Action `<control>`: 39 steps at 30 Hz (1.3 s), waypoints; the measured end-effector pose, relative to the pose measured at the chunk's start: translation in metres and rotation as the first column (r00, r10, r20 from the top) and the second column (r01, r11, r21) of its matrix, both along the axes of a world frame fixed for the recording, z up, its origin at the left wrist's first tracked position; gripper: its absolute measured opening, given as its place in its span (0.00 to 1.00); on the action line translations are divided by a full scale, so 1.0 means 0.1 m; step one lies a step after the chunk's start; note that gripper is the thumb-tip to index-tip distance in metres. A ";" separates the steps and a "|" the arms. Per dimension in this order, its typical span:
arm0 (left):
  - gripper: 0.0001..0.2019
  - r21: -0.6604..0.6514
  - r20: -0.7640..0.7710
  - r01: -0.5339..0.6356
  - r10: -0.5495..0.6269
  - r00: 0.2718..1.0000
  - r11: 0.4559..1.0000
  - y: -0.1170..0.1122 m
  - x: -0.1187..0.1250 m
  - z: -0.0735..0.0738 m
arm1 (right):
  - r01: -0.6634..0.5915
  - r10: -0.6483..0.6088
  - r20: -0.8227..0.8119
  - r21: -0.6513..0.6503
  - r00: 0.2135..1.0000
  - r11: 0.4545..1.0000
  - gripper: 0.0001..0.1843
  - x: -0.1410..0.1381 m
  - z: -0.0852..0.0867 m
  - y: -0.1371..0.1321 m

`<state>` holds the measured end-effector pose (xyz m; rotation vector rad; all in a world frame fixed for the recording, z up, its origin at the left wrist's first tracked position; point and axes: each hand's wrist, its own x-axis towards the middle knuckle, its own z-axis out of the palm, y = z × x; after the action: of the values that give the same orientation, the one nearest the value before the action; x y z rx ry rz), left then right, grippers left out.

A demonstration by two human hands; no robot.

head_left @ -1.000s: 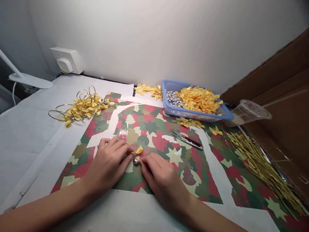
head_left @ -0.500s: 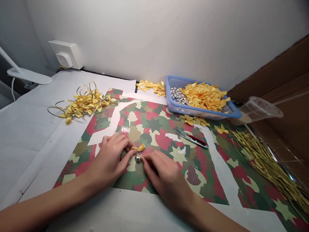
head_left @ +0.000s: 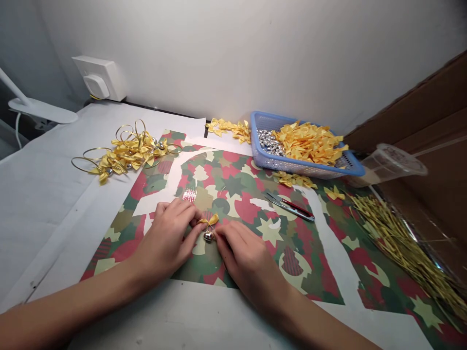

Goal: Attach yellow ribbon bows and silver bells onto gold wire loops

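Observation:
Close in front of me, a small yellow ribbon bow [head_left: 209,220] has a silver jingle bell [head_left: 208,236] hanging just below it. My left hand [head_left: 174,226] pinches the bow's left tip between thumb and forefinger. From the other side, my right hand [head_left: 250,253] is closed beside the bell, its thumb and forefinger on a thin gold tie that runs to the bow and bell. Most of that tie is hidden by the fingers. Both hands rest low over the patterned paper [head_left: 233,189].
A blue basket [head_left: 310,170] with bells and yellow bows stands at the back right. Thread snips [head_left: 292,206] lie before it. Gold ties [head_left: 404,248] are heaped at the right, near a clear plastic cup [head_left: 392,163]. Looped bow pieces [head_left: 127,153] pile up at the left.
The bell has tilted slightly and sits a little higher under the bow. Both hands keep their pinch in nearly the same place.

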<state>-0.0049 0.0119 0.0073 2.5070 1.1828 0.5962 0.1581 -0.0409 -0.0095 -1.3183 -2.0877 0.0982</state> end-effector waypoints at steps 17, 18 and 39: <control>0.09 0.169 -0.069 0.048 -0.037 0.997 0.984 -0.04 0.01 -0.01 | 0.019 -0.021 0.027 0.069 0.999 0.997 0.14 -0.03 -0.03 0.01; 0.10 0.167 -0.070 0.048 -0.036 0.997 0.985 -0.04 0.01 -0.01 | 0.023 -0.025 0.028 0.064 0.999 0.998 0.14 -0.03 -0.04 0.01; 0.10 0.280 -0.094 0.044 -0.018 0.995 0.959 -0.06 0.03 -0.01 | 0.033 -0.033 0.010 0.007 0.999 0.999 0.14 -0.04 -0.03 0.01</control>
<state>-0.0022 0.0056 0.0064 2.8131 1.1578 0.6931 0.1539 -0.0394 -0.0124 -1.3512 -2.0714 0.0700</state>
